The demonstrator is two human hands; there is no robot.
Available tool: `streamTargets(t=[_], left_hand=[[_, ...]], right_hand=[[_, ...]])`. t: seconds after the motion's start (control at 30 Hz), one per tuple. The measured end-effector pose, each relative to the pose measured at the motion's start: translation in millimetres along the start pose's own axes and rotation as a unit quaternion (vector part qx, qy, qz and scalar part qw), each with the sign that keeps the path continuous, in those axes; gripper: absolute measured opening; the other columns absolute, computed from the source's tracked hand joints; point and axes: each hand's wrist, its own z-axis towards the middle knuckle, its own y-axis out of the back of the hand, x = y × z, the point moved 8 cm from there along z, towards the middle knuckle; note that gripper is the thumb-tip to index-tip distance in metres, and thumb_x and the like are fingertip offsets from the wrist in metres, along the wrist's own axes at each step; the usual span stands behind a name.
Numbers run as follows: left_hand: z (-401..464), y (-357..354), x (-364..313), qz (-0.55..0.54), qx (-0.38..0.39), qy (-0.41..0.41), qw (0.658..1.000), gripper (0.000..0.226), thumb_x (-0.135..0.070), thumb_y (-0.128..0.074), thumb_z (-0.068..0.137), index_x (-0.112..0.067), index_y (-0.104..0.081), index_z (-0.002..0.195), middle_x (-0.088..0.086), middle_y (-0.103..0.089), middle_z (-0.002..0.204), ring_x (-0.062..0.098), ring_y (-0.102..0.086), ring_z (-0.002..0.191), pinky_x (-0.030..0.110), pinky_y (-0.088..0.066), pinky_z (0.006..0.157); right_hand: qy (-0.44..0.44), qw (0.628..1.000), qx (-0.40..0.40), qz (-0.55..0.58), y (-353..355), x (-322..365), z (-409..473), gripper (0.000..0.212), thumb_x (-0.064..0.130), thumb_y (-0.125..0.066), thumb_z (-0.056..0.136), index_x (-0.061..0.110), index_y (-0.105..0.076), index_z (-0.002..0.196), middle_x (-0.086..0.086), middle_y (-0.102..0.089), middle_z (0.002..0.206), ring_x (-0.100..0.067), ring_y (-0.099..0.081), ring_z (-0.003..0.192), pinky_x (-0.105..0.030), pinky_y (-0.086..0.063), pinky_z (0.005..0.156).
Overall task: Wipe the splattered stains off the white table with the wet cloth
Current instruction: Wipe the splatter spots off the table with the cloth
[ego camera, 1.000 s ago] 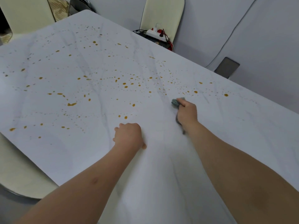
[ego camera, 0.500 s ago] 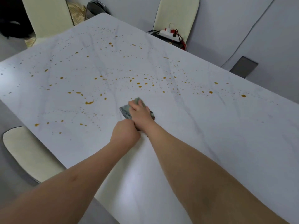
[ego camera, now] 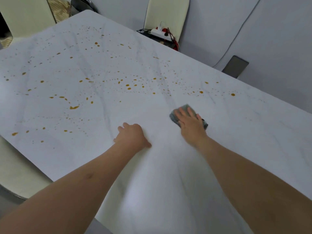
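A white marble-look table [ego camera: 168, 174] fills the view. Orange-brown splatter stains [ego camera: 74, 107] dot its left and far parts, with several more in a band at the middle [ego camera: 128, 86] and right [ego camera: 233, 94]. My right hand [ego camera: 190, 123] presses flat, fingers straight, on a folded grey cloth [ego camera: 184, 107] on the table right of centre. My left hand [ego camera: 132, 135] rests on the table to the cloth's left, fingers curled under and holding nothing. The table surface near me shows no stains.
Cream chairs stand at the far side [ego camera: 167, 12], far left [ego camera: 27, 12] and near left [ego camera: 18, 174]. A white power strip with cables [ego camera: 159, 32] lies behind the table. A dark grey panel [ego camera: 235, 68] leans at the wall.
My right hand has swept the cloth from beside my left hand back to the right. My left hand stays resting on the table.
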Motion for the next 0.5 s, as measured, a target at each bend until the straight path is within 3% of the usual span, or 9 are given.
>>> streamTargets(t=[0.13,0.2,0.3,0.4,0.5], left_hand=[[5.1,-10.6,-1.5,0.034,0.005,0.013,0.999,0.084,-0.051,-0.090,0.061,-0.012,-0.054,0.126,0.010,-0.041,0.119,0.036,-0.040,0.122,0.054,-0.050,0.093],[6.3,-10.7,-1.7,0.038,0.010,0.017,0.999,0.083,-0.050,-0.091,0.060,-0.012,-0.055,0.125,0.011,-0.042,0.121,0.036,-0.041,0.122,0.055,-0.050,0.093],[8.9,-11.5,-1.4,0.040,0.019,0.024,0.999,0.083,-0.048,-0.093,0.058,-0.012,-0.057,0.124,0.015,-0.043,0.131,0.039,-0.040,0.126,0.057,-0.049,0.094],[10.0,-12.4,-1.5,0.040,0.016,0.025,0.999,0.080,-0.046,-0.094,0.058,-0.012,-0.059,0.121,0.016,-0.044,0.127,0.039,-0.041,0.124,0.057,-0.049,0.095],[9.4,-12.0,-2.2,0.040,0.014,0.022,0.999,0.078,-0.047,-0.094,0.058,-0.012,-0.059,0.118,0.015,-0.045,0.124,0.039,-0.043,0.122,0.057,-0.049,0.095]], right_hand=[[-0.123,0.988,-0.086,0.021,28.8,-84.5,-16.5,0.064,-0.001,-0.050,0.085,0.020,-0.044,0.146,-0.002,-0.039,0.157,-0.032,-0.026,0.148,-0.048,-0.028,0.115],[-0.163,0.978,-0.115,0.057,36.3,-99.6,-22.7,0.063,-0.006,-0.046,0.081,0.017,-0.051,0.140,-0.005,-0.046,0.151,-0.030,-0.031,0.146,-0.045,-0.034,0.112],[-0.232,0.941,-0.175,0.175,53.3,-94.4,-25.6,0.051,-0.006,-0.042,0.087,0.014,-0.064,0.129,-0.008,-0.062,0.130,-0.030,-0.054,0.124,-0.036,-0.044,0.100],[-0.256,0.850,-0.199,0.415,59.9,-67.2,-20.4,0.035,0.004,-0.043,0.097,0.016,-0.073,0.109,0.001,-0.067,0.098,-0.020,-0.063,0.096,-0.030,-0.048,0.084],[-0.277,0.687,-0.130,0.659,44.2,-37.3,-10.4,0.030,0.004,-0.043,0.099,0.011,-0.072,0.099,-0.010,-0.075,0.095,-0.028,-0.073,0.086,-0.040,-0.060,0.079]])
